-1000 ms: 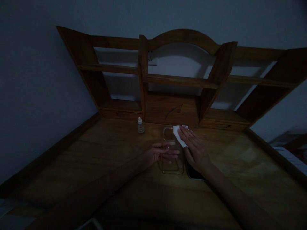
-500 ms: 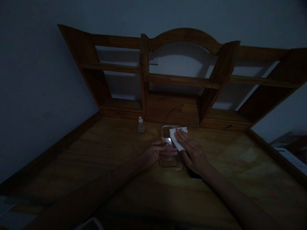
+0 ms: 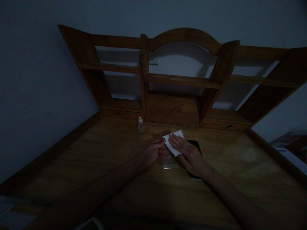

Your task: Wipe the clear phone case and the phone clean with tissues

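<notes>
A clear phone case (image 3: 169, 164) is held just over the wooden desk by my left hand (image 3: 154, 153), its thumb on the near face and its fingers showing through from behind. My right hand (image 3: 188, 153) presses a folded white tissue (image 3: 171, 147) against the case, fingers laid along it. Partly under my right hand lies a dark phone (image 3: 197, 145) on the desk; its middle is hidden by the hand and wrist. The room is dim, so the case's edges are faint.
A small dropper bottle (image 3: 141, 125) with a white cap stands behind my left hand. The wooden shelf unit (image 3: 172, 110) rises along the desk's back edge, with a wall socket (image 3: 153, 58) behind it. Pale items (image 3: 290, 158) sit beyond the desk's right edge.
My right hand has slid the tissue left and slightly down across the case, toward my left thumb. More of the phone's upper end shows. The case has tilted a little.
</notes>
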Demonstrator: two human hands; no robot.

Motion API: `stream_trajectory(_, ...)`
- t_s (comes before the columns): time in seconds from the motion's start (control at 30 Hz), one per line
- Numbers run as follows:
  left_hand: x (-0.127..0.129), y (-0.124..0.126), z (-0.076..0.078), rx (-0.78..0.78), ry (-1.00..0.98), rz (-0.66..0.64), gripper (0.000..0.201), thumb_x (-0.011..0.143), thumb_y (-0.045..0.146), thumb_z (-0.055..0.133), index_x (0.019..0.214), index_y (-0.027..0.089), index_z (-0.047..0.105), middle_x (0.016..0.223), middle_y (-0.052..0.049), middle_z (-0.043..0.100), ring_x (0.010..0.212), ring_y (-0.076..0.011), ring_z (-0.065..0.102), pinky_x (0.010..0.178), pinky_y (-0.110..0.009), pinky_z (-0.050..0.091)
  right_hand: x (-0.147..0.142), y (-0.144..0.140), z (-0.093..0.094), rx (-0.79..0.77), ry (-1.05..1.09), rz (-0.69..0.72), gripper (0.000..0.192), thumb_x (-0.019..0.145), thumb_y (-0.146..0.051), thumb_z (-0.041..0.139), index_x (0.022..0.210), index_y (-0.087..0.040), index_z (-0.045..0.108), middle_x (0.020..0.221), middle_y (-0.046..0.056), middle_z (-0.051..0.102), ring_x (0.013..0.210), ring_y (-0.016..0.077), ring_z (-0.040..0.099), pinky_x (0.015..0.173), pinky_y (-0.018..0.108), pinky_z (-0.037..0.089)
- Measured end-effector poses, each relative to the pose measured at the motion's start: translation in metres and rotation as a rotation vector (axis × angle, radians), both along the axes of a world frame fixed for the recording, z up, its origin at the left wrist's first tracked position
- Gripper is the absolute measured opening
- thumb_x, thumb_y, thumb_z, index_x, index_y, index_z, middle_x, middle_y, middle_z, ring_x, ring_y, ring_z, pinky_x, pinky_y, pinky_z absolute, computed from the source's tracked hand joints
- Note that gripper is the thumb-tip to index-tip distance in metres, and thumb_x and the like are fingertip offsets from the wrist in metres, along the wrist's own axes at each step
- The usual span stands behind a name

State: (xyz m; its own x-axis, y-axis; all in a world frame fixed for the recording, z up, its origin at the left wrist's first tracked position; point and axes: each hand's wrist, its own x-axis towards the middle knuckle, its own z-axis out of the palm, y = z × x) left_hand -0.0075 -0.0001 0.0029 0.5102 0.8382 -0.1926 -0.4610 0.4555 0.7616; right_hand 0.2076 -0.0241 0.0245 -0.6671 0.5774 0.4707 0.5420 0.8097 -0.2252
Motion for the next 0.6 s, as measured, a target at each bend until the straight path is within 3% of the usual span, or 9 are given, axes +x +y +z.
stream_trajectory(0.37, 0.0002, 0.0035, -0.0033, -0.030, 0.039, 0.044, 0.024, 0.091, 0.033, 0.059, 0.106, 0.015, 0.065, 0.087, -0.007, 0.072, 0.072, -0.0178, 0.068, 0.071, -0.032, 0.057, -0.0050, -0.0033, 0.0006, -0.042, -0.040, 0.082, 0.065, 0.092, -0.014, 0.042, 0.155, -0.021, 0.024, 0.160, 0.006, 0.028, 0.147, 0.0220, 0.027, 0.120, 0.051, 0.029)
stream_trajectory(0.6, 0.0005, 0.0028, -0.0016, -0.006, 0.018, 0.035, 0.020, 0.089, 0.031, 0.062, 0.101, 0.015, 0.065, 0.088, -0.006, 0.072, 0.073, -0.0181, 0.069, 0.072, -0.033, 0.058, -0.0014, -0.0002, 0.0022, 0.060, -0.107, 0.022, 0.067, 0.093, -0.013, 0.042, 0.156, -0.020, 0.019, 0.160, 0.008, 0.026, 0.147, 0.0229, 0.026, 0.119, 0.052, 0.031)
